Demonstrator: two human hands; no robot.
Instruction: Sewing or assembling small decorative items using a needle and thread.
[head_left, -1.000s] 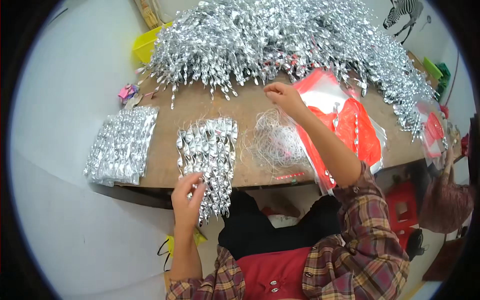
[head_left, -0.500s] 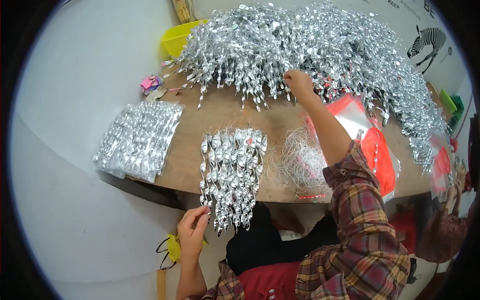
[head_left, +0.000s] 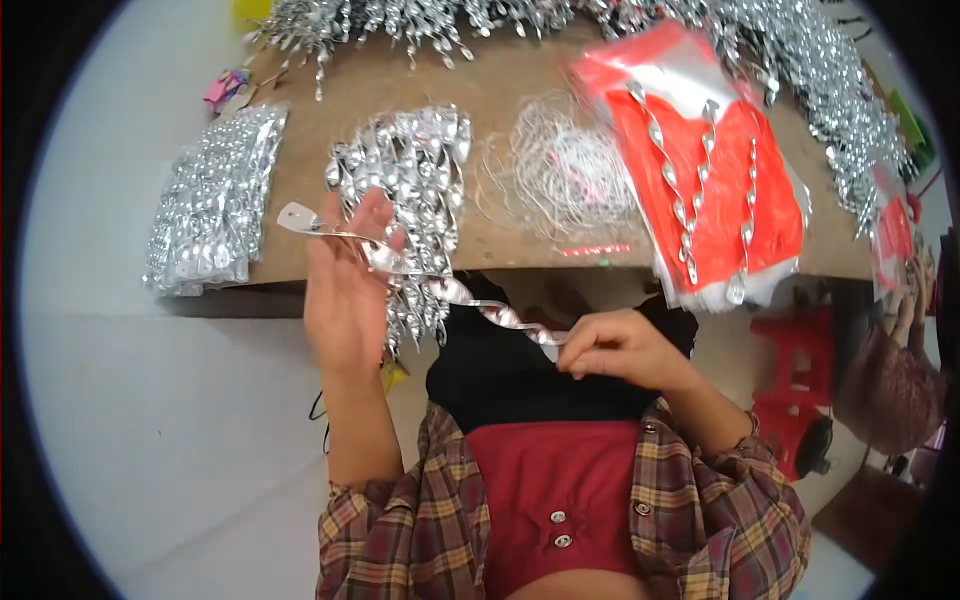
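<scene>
Silver, shiny twisted strip (head_left: 457,292) slants across the frame's centre-left, its lower end pinched in the closed fingers of the right hand (head_left: 622,346); the left hand (head_left: 348,295), loosely open with fingers part-curled, meets its upper end, seemingly keeping it stretched. Matching silver spiral strips (head_left: 405,170) overhang the brown wooden table (head_left: 480,75) left of centre, probably laid lengthwise against tangling.

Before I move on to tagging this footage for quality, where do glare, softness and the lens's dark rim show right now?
Head view: white glare washes out part of the red-and-clear plastic sheets; head view: small highlights dot the twisted silver strip in the right hand; head view: the co-worker near the right rim looks soft; head view: all four corners go black.
</scene>
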